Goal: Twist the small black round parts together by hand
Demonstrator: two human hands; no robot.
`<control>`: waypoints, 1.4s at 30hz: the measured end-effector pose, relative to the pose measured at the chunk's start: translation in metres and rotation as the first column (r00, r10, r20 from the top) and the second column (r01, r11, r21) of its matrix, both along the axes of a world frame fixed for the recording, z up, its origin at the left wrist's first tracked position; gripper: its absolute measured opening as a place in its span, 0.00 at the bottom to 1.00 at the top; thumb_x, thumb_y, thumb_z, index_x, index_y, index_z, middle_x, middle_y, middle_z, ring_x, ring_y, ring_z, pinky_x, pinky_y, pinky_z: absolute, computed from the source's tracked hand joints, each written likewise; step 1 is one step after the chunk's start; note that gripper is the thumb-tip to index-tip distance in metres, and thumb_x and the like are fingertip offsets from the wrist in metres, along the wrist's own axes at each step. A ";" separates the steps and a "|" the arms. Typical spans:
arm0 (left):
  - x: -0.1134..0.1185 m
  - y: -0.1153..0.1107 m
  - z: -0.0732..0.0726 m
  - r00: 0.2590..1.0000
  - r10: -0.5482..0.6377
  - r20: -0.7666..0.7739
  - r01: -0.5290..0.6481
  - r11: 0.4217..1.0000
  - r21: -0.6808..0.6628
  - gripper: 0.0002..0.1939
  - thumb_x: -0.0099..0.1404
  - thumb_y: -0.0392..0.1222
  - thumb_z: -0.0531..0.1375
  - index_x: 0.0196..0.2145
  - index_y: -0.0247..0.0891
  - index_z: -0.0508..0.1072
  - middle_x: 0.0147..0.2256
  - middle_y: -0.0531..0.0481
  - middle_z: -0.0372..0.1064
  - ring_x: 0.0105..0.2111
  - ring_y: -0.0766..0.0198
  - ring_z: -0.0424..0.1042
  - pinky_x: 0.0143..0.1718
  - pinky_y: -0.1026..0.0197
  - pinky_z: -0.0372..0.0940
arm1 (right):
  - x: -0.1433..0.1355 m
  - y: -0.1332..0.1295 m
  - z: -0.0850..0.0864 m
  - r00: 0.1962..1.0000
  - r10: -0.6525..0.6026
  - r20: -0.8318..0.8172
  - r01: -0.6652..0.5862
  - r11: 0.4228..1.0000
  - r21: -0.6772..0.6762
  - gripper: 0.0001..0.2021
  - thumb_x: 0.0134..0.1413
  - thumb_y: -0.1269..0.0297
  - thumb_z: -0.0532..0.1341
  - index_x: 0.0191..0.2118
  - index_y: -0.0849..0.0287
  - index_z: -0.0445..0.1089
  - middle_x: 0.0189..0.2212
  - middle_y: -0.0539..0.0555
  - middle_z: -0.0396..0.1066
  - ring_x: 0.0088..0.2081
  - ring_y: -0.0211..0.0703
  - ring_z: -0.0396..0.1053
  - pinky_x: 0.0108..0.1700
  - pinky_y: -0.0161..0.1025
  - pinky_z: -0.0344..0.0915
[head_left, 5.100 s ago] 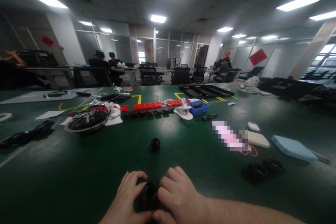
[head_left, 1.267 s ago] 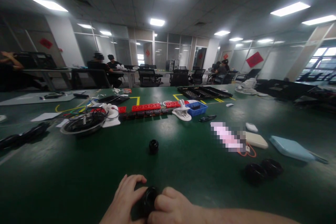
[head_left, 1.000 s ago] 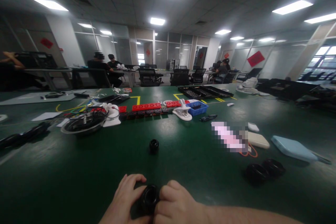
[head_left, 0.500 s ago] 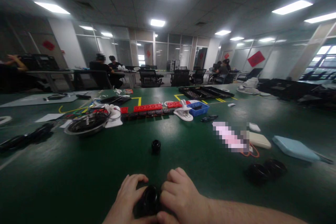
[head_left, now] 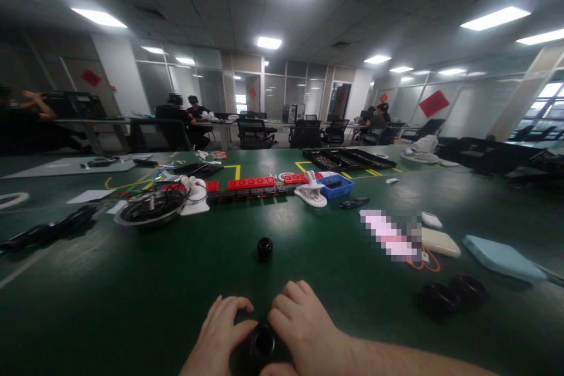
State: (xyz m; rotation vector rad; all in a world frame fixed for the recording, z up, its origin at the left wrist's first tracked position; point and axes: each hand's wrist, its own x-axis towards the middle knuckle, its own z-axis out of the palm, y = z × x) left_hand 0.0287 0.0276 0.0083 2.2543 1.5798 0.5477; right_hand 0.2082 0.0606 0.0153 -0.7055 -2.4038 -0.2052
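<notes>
Low in the head view, a glossy black round part (head_left: pixel 263 343) with a hole in its top is held between my two hands. My left hand (head_left: pixel 220 326) curves around its left side, with the thumb against it and the index finger bent beyond it. Closed over its right side is my right hand (head_left: pixel 304 323), fingers curled together and thumb low in front. Part of the piece is hidden by the hands. Farther out on the green table stands a smaller black round part (head_left: pixel 265 249), touched by neither hand.
Two black round parts (head_left: pixel 440 298) lie at the right, near a light blue case (head_left: pixel 502 257). Across the middle are a metal bowl (head_left: pixel 150 220) with dark contents, a row of red blocks (head_left: pixel 251 183), a white clip-like stand (head_left: pixel 312 192) and a blue bin (head_left: pixel 337 187). People sit farther back.
The view has shifted slightly. Between my hands, the black part has moved a little nearer to me and its opening has turned slightly. Both hands keep their hold.
</notes>
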 end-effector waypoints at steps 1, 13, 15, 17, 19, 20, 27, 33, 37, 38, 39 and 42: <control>0.000 0.000 0.000 1.000 -0.003 0.002 0.003 1.000 0.003 0.16 0.42 0.47 0.68 0.32 0.46 0.75 0.42 0.49 0.66 0.47 0.47 0.63 0.54 0.37 0.47 | -0.002 0.001 -0.003 1.000 -0.007 0.018 0.007 1.000 0.001 0.38 0.53 0.36 0.28 0.21 0.60 0.61 0.20 0.53 0.61 0.24 0.41 0.53 0.28 0.40 0.46; -0.001 0.001 -0.004 0.997 -0.068 0.033 0.068 0.998 0.020 0.17 0.46 0.56 0.66 0.31 0.45 0.76 0.41 0.47 0.66 0.45 0.47 0.64 0.53 0.36 0.49 | -0.010 0.005 -0.015 0.987 -0.026 0.157 0.035 0.998 -0.058 0.32 0.43 0.30 0.46 0.25 0.59 0.62 0.22 0.51 0.62 0.26 0.42 0.55 0.29 0.40 0.49; -0.001 0.001 -0.004 0.997 -0.069 0.035 0.069 0.998 0.010 0.17 0.45 0.54 0.66 0.32 0.45 0.75 0.42 0.47 0.65 0.46 0.47 0.63 0.54 0.36 0.49 | -0.011 0.004 -0.016 0.992 -0.009 0.127 0.021 0.995 -0.099 0.32 0.42 0.30 0.48 0.27 0.59 0.62 0.24 0.51 0.62 0.27 0.42 0.55 0.29 0.39 0.49; -0.001 0.001 -0.002 0.997 -0.065 0.034 0.065 0.998 0.004 0.15 0.45 0.49 0.66 0.32 0.45 0.75 0.42 0.48 0.65 0.47 0.47 0.63 0.54 0.37 0.48 | -0.011 0.003 -0.017 0.996 0.011 0.084 0.001 0.990 -0.138 0.30 0.43 0.32 0.49 0.30 0.60 0.62 0.26 0.52 0.62 0.28 0.42 0.56 0.30 0.39 0.50; -0.001 0.000 0.001 0.997 -0.068 0.030 0.068 0.998 -0.002 0.14 0.45 0.45 0.66 0.33 0.45 0.75 0.42 0.48 0.65 0.47 0.48 0.63 0.55 0.38 0.48 | -0.011 0.001 -0.017 0.999 0.034 0.027 -0.029 0.987 -0.156 0.28 0.46 0.35 0.49 0.31 0.60 0.63 0.27 0.52 0.63 0.29 0.42 0.56 0.30 0.39 0.50; 0.000 0.000 0.002 0.997 -0.072 0.027 0.072 0.997 -0.004 0.14 0.46 0.43 0.65 0.34 0.45 0.75 0.42 0.48 0.66 0.46 0.48 0.64 0.55 0.38 0.48 | -0.011 0.001 -0.018 0.999 0.048 -0.002 -0.048 0.987 -0.155 0.27 0.48 0.37 0.49 0.32 0.60 0.63 0.27 0.53 0.64 0.29 0.42 0.56 0.30 0.39 0.50; 0.000 0.000 0.000 0.998 -0.060 0.026 0.061 0.998 -0.024 0.18 0.45 0.43 0.66 0.37 0.48 0.75 0.44 0.48 0.65 0.48 0.47 0.62 0.55 0.37 0.47 | -0.010 0.001 -0.020 0.991 0.132 -0.030 -0.134 0.989 -0.063 0.23 0.50 0.43 0.51 0.34 0.60 0.64 0.26 0.52 0.65 0.28 0.42 0.56 0.30 0.40 0.50; 0.000 -0.001 -0.003 0.998 -0.044 0.046 0.046 0.998 -0.035 0.19 0.45 0.38 0.66 0.37 0.49 0.75 0.44 0.49 0.65 0.50 0.48 0.61 0.56 0.39 0.46 | -0.010 0.000 -0.016 0.985 0.160 0.062 -0.161 0.987 0.001 0.15 0.58 0.53 0.50 0.35 0.61 0.63 0.29 0.51 0.66 0.28 0.41 0.56 0.29 0.39 0.49; -0.001 -0.001 -0.001 0.997 -0.039 0.069 0.045 0.996 -0.079 0.21 0.45 0.42 0.68 0.40 0.51 0.74 0.45 0.50 0.65 0.50 0.47 0.60 0.55 0.39 0.47 | -0.010 0.000 -0.016 0.982 0.185 0.045 -0.186 0.982 0.018 0.14 0.60 0.53 0.48 0.38 0.59 0.62 0.31 0.50 0.66 0.28 0.40 0.56 0.28 0.39 0.49; -0.001 -0.001 0.000 0.996 -0.037 0.075 0.044 0.995 -0.092 0.21 0.45 0.43 0.69 0.40 0.52 0.74 0.46 0.50 0.65 0.51 0.46 0.59 0.55 0.38 0.46 | -0.010 0.000 -0.016 0.982 0.186 0.022 -0.187 0.982 0.018 0.14 0.60 0.53 0.48 0.39 0.58 0.62 0.31 0.50 0.66 0.28 0.40 0.56 0.28 0.39 0.49; -0.001 -0.001 0.000 0.996 -0.033 0.082 0.041 0.994 -0.100 0.21 0.45 0.45 0.69 0.40 0.52 0.74 0.46 0.49 0.64 0.51 0.46 0.59 0.55 0.38 0.46 | -0.010 0.000 -0.016 0.983 0.182 -0.002 -0.182 0.983 0.016 0.14 0.61 0.54 0.47 0.40 0.57 0.62 0.32 0.50 0.65 0.29 0.40 0.56 0.29 0.38 0.49; -0.001 0.000 0.000 0.996 -0.031 0.079 0.039 0.995 -0.097 0.21 0.46 0.51 0.68 0.39 0.51 0.75 0.47 0.48 0.64 0.52 0.45 0.58 0.55 0.37 0.46 | -0.009 0.000 -0.016 0.987 0.159 -0.030 -0.158 0.987 0.010 0.13 0.62 0.54 0.47 0.42 0.54 0.62 0.32 0.51 0.64 0.29 0.40 0.57 0.30 0.38 0.50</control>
